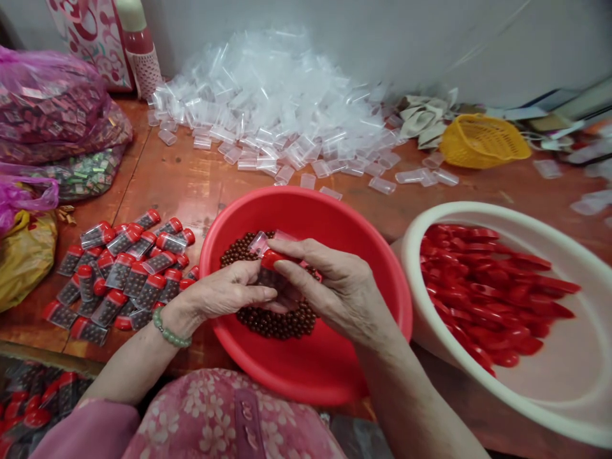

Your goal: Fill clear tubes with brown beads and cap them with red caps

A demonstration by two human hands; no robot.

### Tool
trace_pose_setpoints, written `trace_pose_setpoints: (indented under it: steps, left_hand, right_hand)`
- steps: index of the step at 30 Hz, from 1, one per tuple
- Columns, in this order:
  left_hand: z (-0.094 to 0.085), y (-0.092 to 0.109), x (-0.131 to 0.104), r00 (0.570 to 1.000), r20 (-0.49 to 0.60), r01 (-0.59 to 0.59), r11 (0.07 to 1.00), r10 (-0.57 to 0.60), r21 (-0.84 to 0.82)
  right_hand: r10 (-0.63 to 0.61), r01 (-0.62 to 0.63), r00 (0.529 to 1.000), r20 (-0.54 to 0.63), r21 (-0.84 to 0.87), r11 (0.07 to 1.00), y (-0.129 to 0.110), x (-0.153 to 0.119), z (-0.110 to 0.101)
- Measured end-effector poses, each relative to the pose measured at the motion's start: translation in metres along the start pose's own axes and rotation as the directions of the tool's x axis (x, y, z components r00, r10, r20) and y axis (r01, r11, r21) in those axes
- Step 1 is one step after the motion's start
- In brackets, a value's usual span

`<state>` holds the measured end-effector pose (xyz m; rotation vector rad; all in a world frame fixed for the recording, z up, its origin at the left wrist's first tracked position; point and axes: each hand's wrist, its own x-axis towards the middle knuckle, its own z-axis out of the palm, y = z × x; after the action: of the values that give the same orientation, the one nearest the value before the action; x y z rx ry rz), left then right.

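Observation:
Over the red basin, my left hand is closed around a small clear plastic tube with dark contents, partly hidden by the fingers. My right hand pinches a red cap at the tube's upper end. Whether the cap is fully seated I cannot tell. Brown round beads lie in the basin beneath both hands. Clear plastic pieces show just behind the fingers; whether they are held or lie on the beads is unclear.
A white basin of red caps stands at the right. Capped, bead-filled tubes lie at the left, near filled plastic bags. Behind are a heap of clear tubes, a yellow basket and a bottle.

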<state>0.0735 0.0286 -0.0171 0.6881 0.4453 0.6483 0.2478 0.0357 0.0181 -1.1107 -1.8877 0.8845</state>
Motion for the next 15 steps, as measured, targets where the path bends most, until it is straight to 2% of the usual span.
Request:
trace_pose_setpoints:
  steps: [4,8,15]
  left_hand:
    - [0.0,0.0,0.001,1.0,-0.007,0.009,0.999,-0.009,-0.049]
    - [0.0,-0.003,0.003,1.0,-0.015,0.001,0.999,0.0,0.035]
    - [0.001,0.002,0.003,0.998,-0.054,-0.021,1.0,0.021,0.001]
  right_hand:
    - [0.116,-0.109,0.988,-0.102,0.076,0.991,0.004,-0.003,0.006]
    - [0.208,-0.19,0.967,-0.151,0.124,0.974,0.006,-0.005,0.014]
    - [0.226,-0.194,0.954,-0.196,0.172,0.966,0.003,-0.006,0.017]
